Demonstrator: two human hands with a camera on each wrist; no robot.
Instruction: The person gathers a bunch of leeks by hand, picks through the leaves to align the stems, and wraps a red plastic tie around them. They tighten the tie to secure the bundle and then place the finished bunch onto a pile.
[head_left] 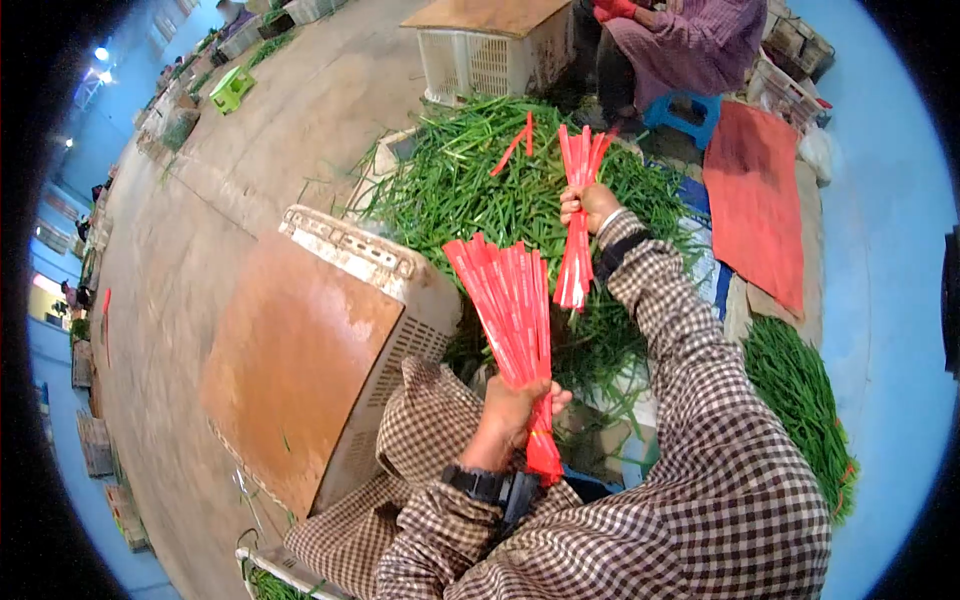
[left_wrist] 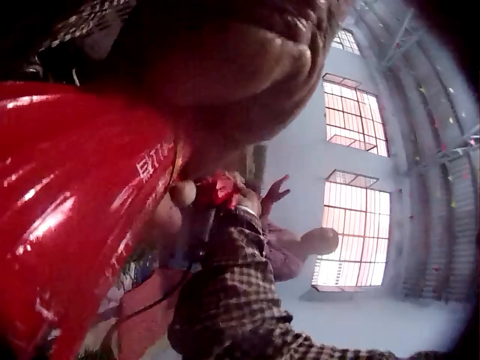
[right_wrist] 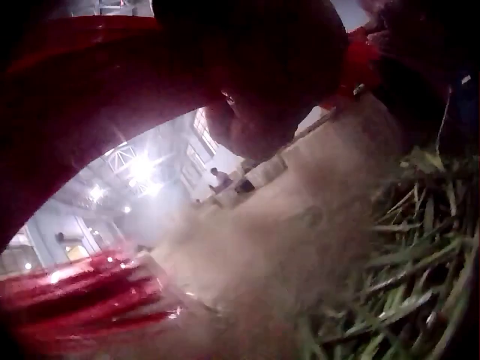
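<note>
My left hand grips the lower end of a fanned bundle of red plastic strips; the same bundle fills the left wrist view as a glossy red mass. Farther out, my right hand holds a smaller bunch of red strips upright by its middle, above a pile of long green stalks. A couple of loose red strips lie on the greens. In the right wrist view the fingers and red strips are blurred and close.
An upturned white crate with a brown board on it stands at my left. Another crate with a board sits beyond the greens, beside a seated person on a blue stool. A red mat and more greens lie right.
</note>
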